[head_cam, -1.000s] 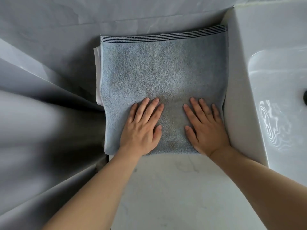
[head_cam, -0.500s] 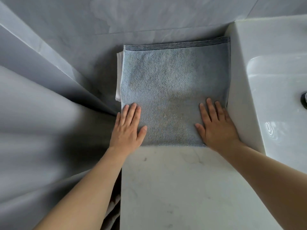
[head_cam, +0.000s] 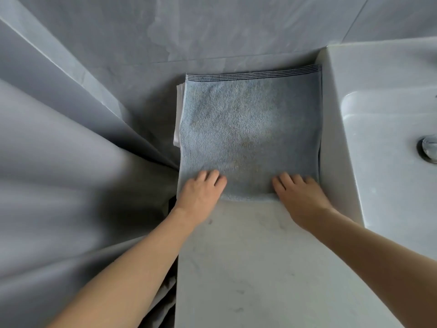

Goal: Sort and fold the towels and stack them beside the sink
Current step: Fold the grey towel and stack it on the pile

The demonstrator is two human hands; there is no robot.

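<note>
towels stacked by the sink, hands at the near edge

risk first. blue towel [head_cam: 248, 133] lies folded flat on the counter [head_cam: 248, 268], on top of a white towel [head_cam: 179, 114] that only shows as a thin strip poking out on the left. stack sits in the far corner, right edge touching or just beside the sink [head_cam: 335, 138] wall, far edge near the tiled wall [head_cam: 212, 27].

left hand [head_cam: 199, 194] rests on the near left corner of the blue towel, fingers bent down over the edge, close together; whether they pinch the cloth i cannot tell. right hand [head_cam: 299, 195] rests on the near right corner, fingers also close together and pressing down, nothing visibly gripped.

what could go wrong, my guess:
- dragging either hand toward the near side would pull the top towel off square with the white one, already not aligned on the left.
- left edge of the stack sits right at the counter's left edge, beside the curtain [head_cam: 71, 174]; a sideways nudge could tip a corner over the drop.
- uneven pressing could ruck the near hem, which already looks slightly lifted between the hands.
- basin is just to the right; a towel pushed over the rim would land inside it.

writing: none readable. no brand or label seen; only dark woven stripes along the blue towel's far hem. metal drain fitting [head_cam: 429, 150] at right, unmarked.
</note>
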